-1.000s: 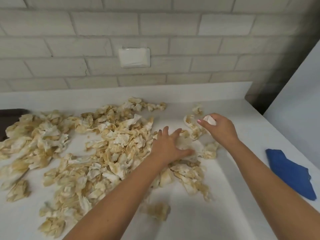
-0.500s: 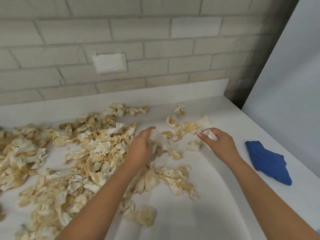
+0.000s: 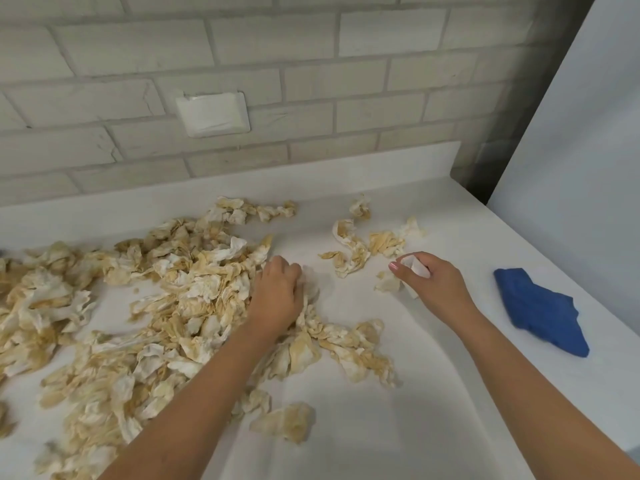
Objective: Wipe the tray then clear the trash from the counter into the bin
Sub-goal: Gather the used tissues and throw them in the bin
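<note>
A wide heap of crumpled, yellow-stained paper scraps [image 3: 166, 299] covers the left and middle of the white counter [image 3: 398, 427]. My left hand [image 3: 278, 296] lies at the heap's right edge, fingers curled down into the scraps and gripping some. A smaller loose cluster of scraps [image 3: 356, 247] lies further back. My right hand [image 3: 433, 282] hovers just in front of it and pinches a small white scrap [image 3: 414, 266] between thumb and fingers. No tray or bin is in view.
A crumpled blue cloth [image 3: 540, 310] lies on the counter's right side. A brick wall with a white outlet cover [image 3: 213, 114] stands behind. A pale panel [image 3: 588, 133] rises at the right. One stray scrap [image 3: 287, 422] lies near the front.
My left hand has closed from flat on the scraps to curled into them and pulled left. My right hand keeps its white scrap and has drawn back from the small cluster.
</note>
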Action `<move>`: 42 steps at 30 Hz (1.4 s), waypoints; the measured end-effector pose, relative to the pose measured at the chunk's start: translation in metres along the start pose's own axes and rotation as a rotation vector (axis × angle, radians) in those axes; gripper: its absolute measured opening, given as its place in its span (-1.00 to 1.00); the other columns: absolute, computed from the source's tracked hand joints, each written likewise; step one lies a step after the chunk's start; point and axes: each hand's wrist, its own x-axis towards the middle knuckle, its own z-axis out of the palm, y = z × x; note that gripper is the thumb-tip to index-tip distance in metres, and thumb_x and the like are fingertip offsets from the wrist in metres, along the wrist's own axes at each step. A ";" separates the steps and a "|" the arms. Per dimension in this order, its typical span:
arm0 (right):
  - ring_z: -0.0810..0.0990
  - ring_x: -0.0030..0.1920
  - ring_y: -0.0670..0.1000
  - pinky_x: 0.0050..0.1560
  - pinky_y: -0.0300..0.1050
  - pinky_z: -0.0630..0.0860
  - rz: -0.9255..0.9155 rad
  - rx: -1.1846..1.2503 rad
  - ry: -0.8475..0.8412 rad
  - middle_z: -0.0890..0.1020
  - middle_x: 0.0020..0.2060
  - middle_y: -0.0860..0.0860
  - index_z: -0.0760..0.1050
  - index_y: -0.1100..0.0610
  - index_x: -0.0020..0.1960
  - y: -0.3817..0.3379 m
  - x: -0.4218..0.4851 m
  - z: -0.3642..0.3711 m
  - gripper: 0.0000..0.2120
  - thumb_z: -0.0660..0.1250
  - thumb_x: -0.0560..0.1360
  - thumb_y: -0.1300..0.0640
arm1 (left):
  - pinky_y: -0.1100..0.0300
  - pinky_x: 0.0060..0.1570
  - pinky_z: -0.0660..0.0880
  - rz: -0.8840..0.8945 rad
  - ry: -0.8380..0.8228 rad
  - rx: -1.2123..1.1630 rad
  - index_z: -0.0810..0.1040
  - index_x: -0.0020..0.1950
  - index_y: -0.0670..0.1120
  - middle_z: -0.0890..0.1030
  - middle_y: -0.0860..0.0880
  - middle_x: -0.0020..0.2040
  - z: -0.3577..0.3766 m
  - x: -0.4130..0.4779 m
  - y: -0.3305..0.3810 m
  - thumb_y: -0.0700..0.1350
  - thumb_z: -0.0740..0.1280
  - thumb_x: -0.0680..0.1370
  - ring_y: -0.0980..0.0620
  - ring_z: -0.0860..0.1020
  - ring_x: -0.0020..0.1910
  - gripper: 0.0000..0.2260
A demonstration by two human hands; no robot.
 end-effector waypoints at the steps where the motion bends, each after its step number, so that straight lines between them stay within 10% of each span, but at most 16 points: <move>1: 0.59 -0.06 -0.12 -0.04 -0.12 0.53 0.003 0.006 -0.004 0.66 -0.09 -0.16 0.60 -0.05 -0.05 0.000 -0.001 0.001 -0.71 0.36 0.40 -0.24 | -0.02 -0.21 0.48 0.058 -0.012 0.064 0.55 0.01 -0.14 0.49 -0.16 -0.10 0.001 -0.005 -0.003 -0.13 0.13 0.42 -0.18 0.52 -0.17 -0.73; 7: 0.61 -0.10 -0.14 -0.07 -0.07 0.58 0.014 0.029 -0.023 0.66 -0.10 -0.17 0.61 -0.07 -0.06 0.000 -0.007 0.003 -0.72 0.37 0.39 -0.24 | -0.03 0.27 0.32 0.022 -0.329 0.197 0.29 0.43 0.06 0.32 -0.12 0.34 -0.006 -0.021 -0.007 0.29 0.07 0.42 -0.17 0.35 0.30 -0.38; 11: 0.63 -0.14 -0.11 -0.12 -0.02 0.61 0.009 0.044 -0.041 0.67 -0.11 -0.15 0.61 -0.06 -0.07 -0.005 -0.014 0.003 -0.73 0.38 0.39 -0.23 | 0.02 0.09 0.44 0.052 -0.352 0.257 0.33 0.41 -0.02 0.38 -0.15 0.22 -0.010 -0.005 -0.005 0.02 0.23 0.57 -0.15 0.44 0.18 -0.58; 17: 0.60 -0.07 -0.15 -0.06 -0.04 0.58 -0.002 0.100 -0.023 0.66 -0.10 -0.18 0.61 -0.07 -0.05 -0.008 -0.028 -0.013 -0.75 0.36 0.41 -0.21 | 0.40 -0.40 0.31 -0.198 -0.055 -0.268 0.48 0.30 -0.09 0.47 -0.13 0.16 -0.035 0.009 0.008 -0.14 0.34 0.51 0.15 0.42 -0.40 -0.65; 28: 0.66 -0.30 -0.04 -0.32 -0.28 0.55 0.124 0.502 0.076 0.60 -0.23 0.03 0.57 0.07 -0.01 -0.004 -0.098 -0.088 -0.81 0.34 0.50 -0.04 | 0.36 -0.60 0.28 -0.443 0.133 -1.004 0.50 0.04 -0.21 0.41 -0.03 -0.39 -0.084 -0.006 0.147 -0.19 0.33 0.50 0.18 0.32 -0.63 -0.84; 35: 0.57 -0.36 0.04 -0.20 -0.05 0.51 0.290 0.673 0.196 0.53 -0.34 0.09 0.56 0.17 0.05 0.057 -0.194 -0.182 -0.56 0.32 0.38 -0.17 | 0.33 -0.53 0.34 -0.375 -0.245 -1.252 0.53 -0.17 -0.11 0.52 0.01 -0.45 -0.037 -0.081 0.310 -0.25 0.32 0.47 0.10 0.45 -0.52 -0.94; 42: 0.56 -0.37 -0.10 -0.42 -0.32 0.46 0.568 0.655 0.185 0.58 -0.25 0.07 0.58 0.11 0.05 0.181 -0.286 -0.229 -0.71 0.25 0.52 -0.07 | 0.32 -0.44 0.41 -0.422 -0.588 -1.268 0.60 -0.07 -0.07 0.59 0.06 -0.37 0.076 -0.180 0.415 -0.18 0.38 0.46 0.15 0.53 -0.44 -0.92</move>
